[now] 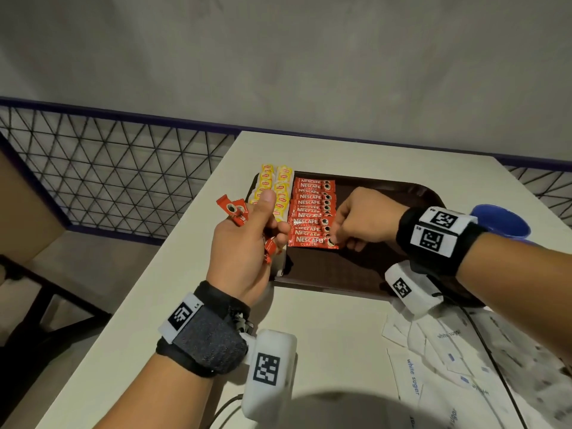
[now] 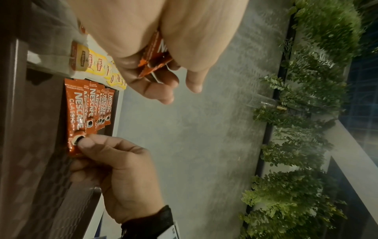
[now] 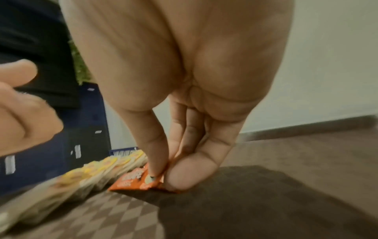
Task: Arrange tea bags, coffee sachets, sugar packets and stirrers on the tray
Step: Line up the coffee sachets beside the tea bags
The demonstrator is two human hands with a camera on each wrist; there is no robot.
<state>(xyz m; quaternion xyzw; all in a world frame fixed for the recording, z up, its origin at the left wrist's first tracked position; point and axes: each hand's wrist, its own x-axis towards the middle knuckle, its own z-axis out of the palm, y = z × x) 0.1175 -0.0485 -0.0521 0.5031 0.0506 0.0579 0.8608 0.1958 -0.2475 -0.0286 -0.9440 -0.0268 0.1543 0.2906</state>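
The right hand (image 1: 360, 219) pinches the nearest coffee sachet (image 1: 311, 241) by its end between thumb and fingertips, flat on the brown tray (image 1: 356, 270). Beyond them lie the sachet row (image 1: 312, 205) and tea bags (image 1: 283, 184). The left hand (image 1: 244, 249) grips spare sachets (image 1: 236, 213).

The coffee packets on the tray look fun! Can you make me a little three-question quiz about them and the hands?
1. True or false: the right hand pinches the nearest coffee sachet in the row on the brown tray.
2. What does the left hand hold? A) tea bags B) coffee sachets C) sugar packets
3. Fill in: the yellow tea bags lie to the ___ of the coffee row.

Key: 1 true; 2 B; 3 left.
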